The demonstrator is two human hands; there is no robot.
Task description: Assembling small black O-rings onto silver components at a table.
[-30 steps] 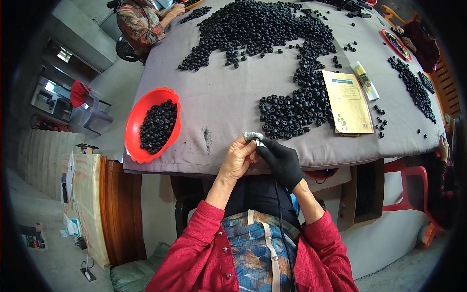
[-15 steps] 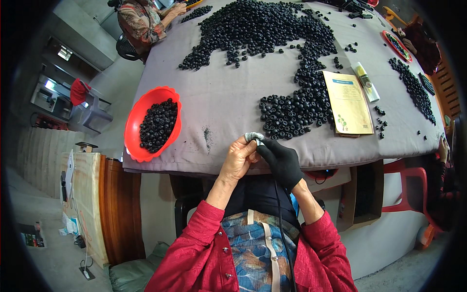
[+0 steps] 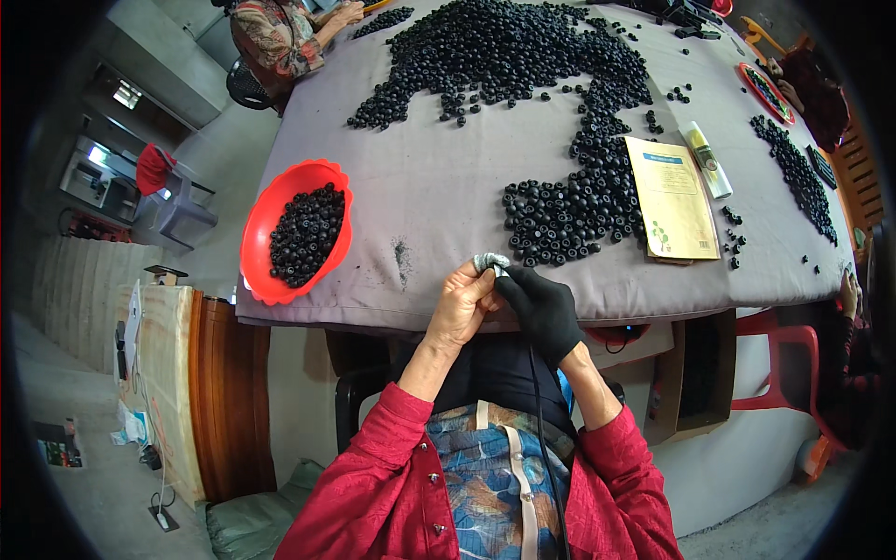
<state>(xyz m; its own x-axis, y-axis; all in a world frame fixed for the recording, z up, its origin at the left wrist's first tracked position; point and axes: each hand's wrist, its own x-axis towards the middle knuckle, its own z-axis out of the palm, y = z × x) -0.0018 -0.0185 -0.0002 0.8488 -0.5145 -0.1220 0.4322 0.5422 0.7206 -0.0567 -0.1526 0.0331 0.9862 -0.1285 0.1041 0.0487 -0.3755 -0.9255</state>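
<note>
Just over the table's front edge, my left hand [image 3: 459, 306] and my right hand [image 3: 546, 315] meet with fingertips pinched together. The left hand is bare except for a grey wrap [image 3: 489, 262] round a finger; a black glove covers the right one. Something small with a pale, shiny tip shows between them, but its kind is hidden by my fingers. Beyond my right hand lies a cluster of small round black parts [image 3: 553, 224] with holes in them. To the left, a red scalloped bowl [image 3: 252, 238] holds many similar black parts [image 3: 303, 238].
A large heap of black parts [image 3: 513, 56] covers the far middle of the grey tablecloth [image 3: 439, 177]. Right of the near cluster lie a yellow packet [image 3: 674, 210] and a white tube [image 3: 707, 163]. Other people sit at the far left [image 3: 275, 42] and right. A black cord [image 3: 541, 439] runs down my front.
The view has shifted very slightly, so the table and bowl sit a little differently in it. My hands keep the same pinch at the same place.
</note>
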